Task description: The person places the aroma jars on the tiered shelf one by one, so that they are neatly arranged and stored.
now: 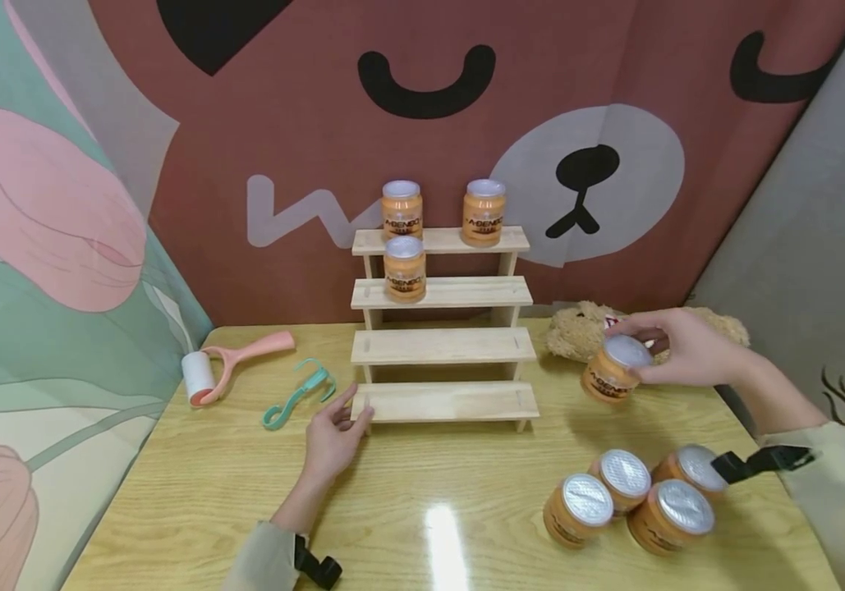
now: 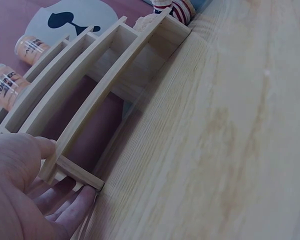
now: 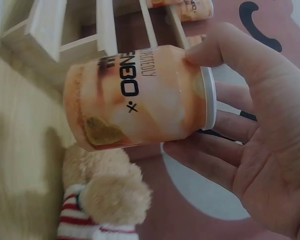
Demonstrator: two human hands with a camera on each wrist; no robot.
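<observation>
A pale wooden four-step display shelf stands on the table. Two orange cans, a left one and a right one, sit on its top step; another can is at the left of the step below. My left hand grips the left end of the bottom step, thumb at the front board and fingers beside the leg in the left wrist view. Right of the shelf, my right hand holds an orange can by its upper end, thumb and fingers round the rim, slightly tilted above the table.
Several orange cans with silvery lids stand together at the table's front right. A teddy bear in a striped top lies behind my right hand. On the left lie a pink-handled lint roller and a teal hook-like tool.
</observation>
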